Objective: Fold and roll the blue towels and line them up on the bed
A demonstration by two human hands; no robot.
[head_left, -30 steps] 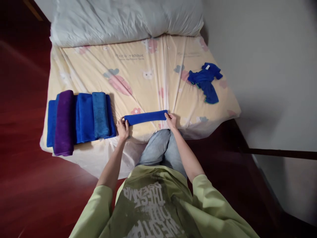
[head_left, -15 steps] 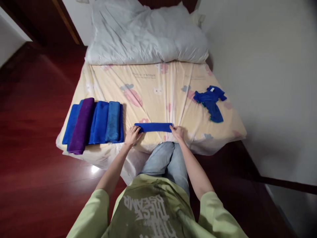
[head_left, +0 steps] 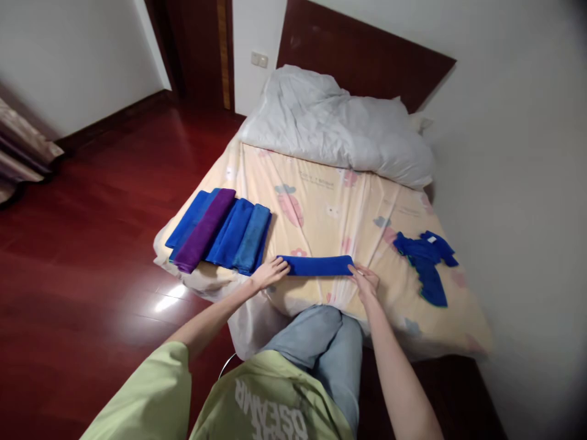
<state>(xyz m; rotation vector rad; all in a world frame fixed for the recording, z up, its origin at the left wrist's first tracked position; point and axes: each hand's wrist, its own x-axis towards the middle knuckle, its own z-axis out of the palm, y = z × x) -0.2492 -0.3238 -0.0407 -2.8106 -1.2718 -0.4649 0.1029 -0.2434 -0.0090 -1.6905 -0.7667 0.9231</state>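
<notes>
The person's hands grasp a narrow, folded blue cloth (head_left: 320,266) by its two short ends, over the near part of the bed. The left hand (head_left: 271,273) has its fingers over the left end; the right hand (head_left: 365,281) pinches the right end between thumb and fingers. The cloth runs nearly level and straight between them, just beyond the person's jeans (head_left: 316,342); whether it rests on the sheet (head_left: 316,235) or is raised a little cannot be told.

Near the left hand, a row of folded towels lies on the sheet: a purple towel (head_left: 206,231) slantwise over blue ones, and a lighter blue towel (head_left: 253,238) at the end nearest the hand. Well apart from these, to the right of the right hand, a crumpled blue garment (head_left: 424,266) with a small white tag lies spread out. The sheet is cream, printed with carrots and rabbits. At the far end, a bunched white quilt (head_left: 339,128) lies before a dark brown headboard (head_left: 367,52). The floor (head_left: 114,183) is reddish brown.
</notes>
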